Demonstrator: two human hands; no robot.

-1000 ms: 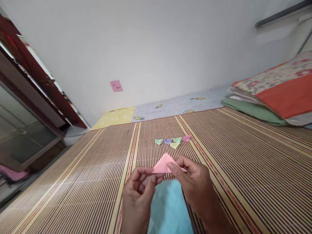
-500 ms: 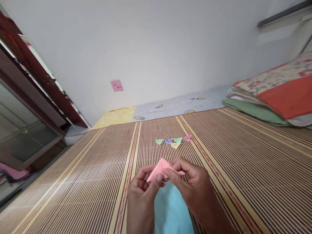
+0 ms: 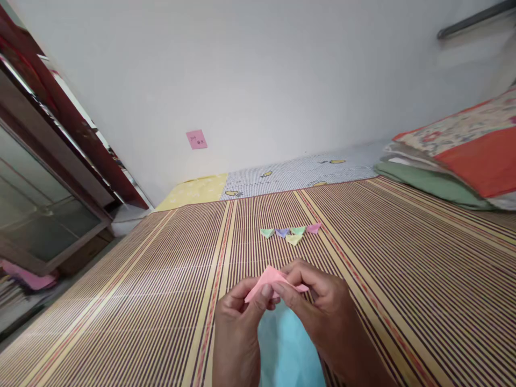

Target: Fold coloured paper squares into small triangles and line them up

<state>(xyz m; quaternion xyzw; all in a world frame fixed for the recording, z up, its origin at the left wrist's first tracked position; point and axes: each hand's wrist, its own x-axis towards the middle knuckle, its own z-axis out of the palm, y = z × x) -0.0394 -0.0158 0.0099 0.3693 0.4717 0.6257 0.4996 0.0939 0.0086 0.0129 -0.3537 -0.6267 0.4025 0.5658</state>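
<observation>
Both my hands pinch a small folded pink paper [image 3: 269, 279] just above the striped mat [image 3: 161, 279]. My left hand [image 3: 238, 322] grips its left end between thumb and fingers. At the paper's right end, my right hand [image 3: 318, 309] is closed on it with thumb and forefinger. Under my hands lies a light blue sheet [image 3: 288, 349], partly hidden by them. Farther away on the mat lie several small folded paper triangles [image 3: 291, 234] in green, purple, yellow and pink.
A white wall [image 3: 262, 80] with a pink sticky note [image 3: 196, 139] stands behind the mat. Stacked pillows and folded bedding [image 3: 455, 156] lie at the right. A dark wooden cabinet with a glass door [image 3: 44, 183] stands at the left. Patterned sheets [image 3: 282, 174] edge the mat's far side.
My hands have drawn closer together on the pink paper, and it now looks narrower and more folded. The view has shifted slightly left.
</observation>
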